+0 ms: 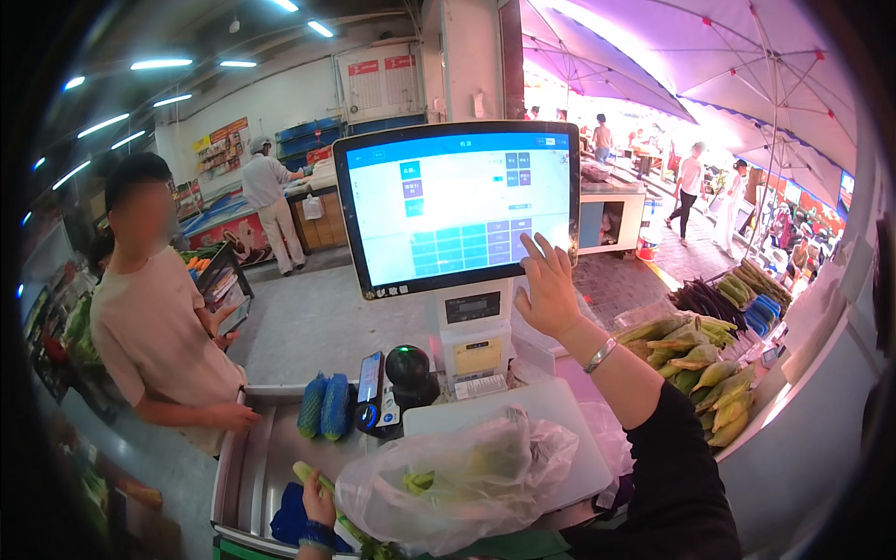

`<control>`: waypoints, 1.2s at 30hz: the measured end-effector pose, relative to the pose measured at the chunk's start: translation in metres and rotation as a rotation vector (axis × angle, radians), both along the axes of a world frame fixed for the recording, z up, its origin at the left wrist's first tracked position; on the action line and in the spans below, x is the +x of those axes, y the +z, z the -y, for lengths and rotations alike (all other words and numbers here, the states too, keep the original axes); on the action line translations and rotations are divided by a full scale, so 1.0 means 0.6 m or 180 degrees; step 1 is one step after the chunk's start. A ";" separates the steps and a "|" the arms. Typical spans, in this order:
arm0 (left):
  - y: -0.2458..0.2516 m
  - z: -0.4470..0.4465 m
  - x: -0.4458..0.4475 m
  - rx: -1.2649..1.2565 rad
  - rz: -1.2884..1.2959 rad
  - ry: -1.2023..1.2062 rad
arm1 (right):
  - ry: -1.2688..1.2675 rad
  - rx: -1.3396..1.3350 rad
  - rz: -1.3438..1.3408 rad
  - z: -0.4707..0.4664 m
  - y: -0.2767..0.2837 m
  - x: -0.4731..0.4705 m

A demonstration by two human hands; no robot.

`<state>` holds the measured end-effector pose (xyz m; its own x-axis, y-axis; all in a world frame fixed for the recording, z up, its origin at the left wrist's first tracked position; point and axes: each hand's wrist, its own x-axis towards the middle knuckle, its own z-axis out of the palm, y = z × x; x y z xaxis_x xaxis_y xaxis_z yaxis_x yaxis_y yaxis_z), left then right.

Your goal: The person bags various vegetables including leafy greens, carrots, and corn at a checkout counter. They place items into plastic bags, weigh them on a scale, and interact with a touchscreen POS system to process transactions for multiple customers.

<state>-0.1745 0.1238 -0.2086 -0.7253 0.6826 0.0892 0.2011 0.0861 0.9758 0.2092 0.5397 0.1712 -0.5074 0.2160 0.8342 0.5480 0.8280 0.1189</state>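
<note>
My right hand (549, 287), with a silver bracelet at its wrist, is raised to the lower right of a touchscreen (455, 203), fingers spread and fingertips at the purple keys. My left hand (319, 500) is closed around a pale green vegetable stalk (308, 476) at the front of the metal counter. Beside it, a translucent plastic bag (455, 476) with green produce inside lies over the white weighing plate (588, 448). Two items in blue netting (324, 406) rest on the counter, left of a black scanner (407, 367).
A person (164, 322) holding a phone (234, 316) stands at the counter's left, one hand near its rim (234, 434). Corn ears (714, 378) and dark long vegetables (707, 302) are piled on the right. Farther off, another person (266, 189) stands at a bench.
</note>
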 end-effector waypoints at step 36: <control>0.502 -0.074 0.164 0.0156 -0.0185 -0.1244 | 0.1117 -0.1703 -0.0404 0.417 0.035 0.144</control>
<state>-0.0763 0.1682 0.0927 -0.4044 0.9002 0.1619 0.2645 -0.0543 0.9629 0.2956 0.2896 0.1923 -0.5279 0.4575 0.7155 0.2171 0.8872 -0.4072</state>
